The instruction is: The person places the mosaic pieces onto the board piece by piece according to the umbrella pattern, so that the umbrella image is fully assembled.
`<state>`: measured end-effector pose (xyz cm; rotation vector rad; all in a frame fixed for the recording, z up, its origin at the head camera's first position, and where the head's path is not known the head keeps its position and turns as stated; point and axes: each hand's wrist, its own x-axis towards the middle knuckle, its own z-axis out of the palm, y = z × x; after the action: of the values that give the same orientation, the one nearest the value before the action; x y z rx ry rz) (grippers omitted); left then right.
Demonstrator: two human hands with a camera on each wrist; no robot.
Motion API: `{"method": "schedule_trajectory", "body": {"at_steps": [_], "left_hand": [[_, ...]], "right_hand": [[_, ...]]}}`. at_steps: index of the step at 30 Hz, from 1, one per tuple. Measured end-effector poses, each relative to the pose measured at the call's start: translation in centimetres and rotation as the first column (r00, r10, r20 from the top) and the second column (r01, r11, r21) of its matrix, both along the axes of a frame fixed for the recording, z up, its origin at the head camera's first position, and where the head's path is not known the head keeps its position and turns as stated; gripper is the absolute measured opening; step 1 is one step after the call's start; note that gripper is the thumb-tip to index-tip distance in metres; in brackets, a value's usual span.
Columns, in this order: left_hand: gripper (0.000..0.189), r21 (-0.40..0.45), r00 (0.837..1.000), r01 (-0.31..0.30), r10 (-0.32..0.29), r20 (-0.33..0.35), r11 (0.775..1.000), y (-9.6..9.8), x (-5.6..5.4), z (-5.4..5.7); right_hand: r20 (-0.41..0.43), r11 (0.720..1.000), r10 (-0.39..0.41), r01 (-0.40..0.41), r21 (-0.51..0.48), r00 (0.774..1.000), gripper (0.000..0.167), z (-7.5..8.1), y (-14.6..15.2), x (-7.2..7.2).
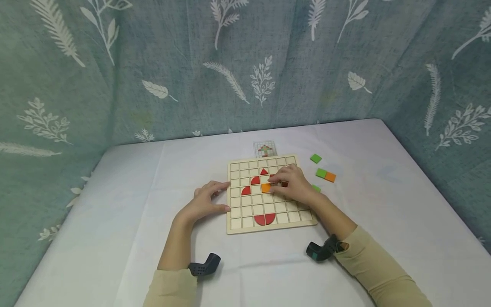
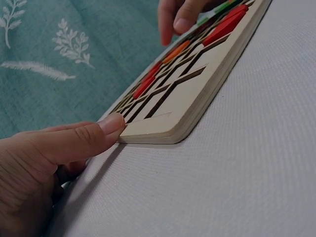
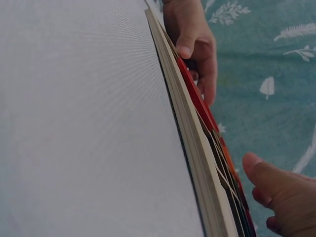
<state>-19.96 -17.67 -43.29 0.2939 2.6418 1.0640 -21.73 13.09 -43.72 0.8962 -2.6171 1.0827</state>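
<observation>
A wooden grid board lies flat on the white-covered table. My left hand touches its left edge, thumb and forefinger spread apart along the rim; in the left wrist view the thumb presses near the corner. Over the right part of the board is my right hand, its thumb and forefinger parted beside an orange square tile. A red triangle and red quarter-circle tiles sit in cells left of that hand. Two more form a red half circle near the front edge. The right hand hides some cells and red pieces.
Behind the board lies a clear gridded card with a small printed figure. Right of the board are several loose tiles: a green square, another green one against an orange one. A patterned curtain hangs behind the table.
</observation>
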Motion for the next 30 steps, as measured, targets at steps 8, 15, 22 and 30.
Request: {"method": "schedule_trajectory", "body": {"at_steps": [8, 15, 22, 30], "left_hand": [[0.079, 0.004, 1.0, -0.006, 0.006, 0.017, 1.0, -0.2, 0.1, 0.1], [0.079, 0.007, 1.0, -0.011, 0.01, 0.018, 1.0, -0.3, 0.2, 0.1], [0.078, 0.012, 1.0, 0.0, 0.0, 0.011, 1.0, -0.3, 0.2, 0.1], [0.079, 0.014, 1.0, 0.01, -0.01, -0.003, 1.0, -0.1, 0.1, 0.1]], "right_hand": [[0.179, 1.0, -0.014, 0.015, -0.007, 0.984, 0.028, 0.8, 1.5, -0.4], [0.271, 0.996, 0.026, -0.002, -0.089, 0.962, 0.024, 1.2, 3.3, -0.8], [0.334, 0.987, 0.05, 0.005, -0.162, 0.941, 0.022, 1.5, 5.1, -0.9], [0.416, 0.985, -0.072, 0.13, -0.114, 0.907, 0.028, 1.7, 7.2, -0.9]]}}
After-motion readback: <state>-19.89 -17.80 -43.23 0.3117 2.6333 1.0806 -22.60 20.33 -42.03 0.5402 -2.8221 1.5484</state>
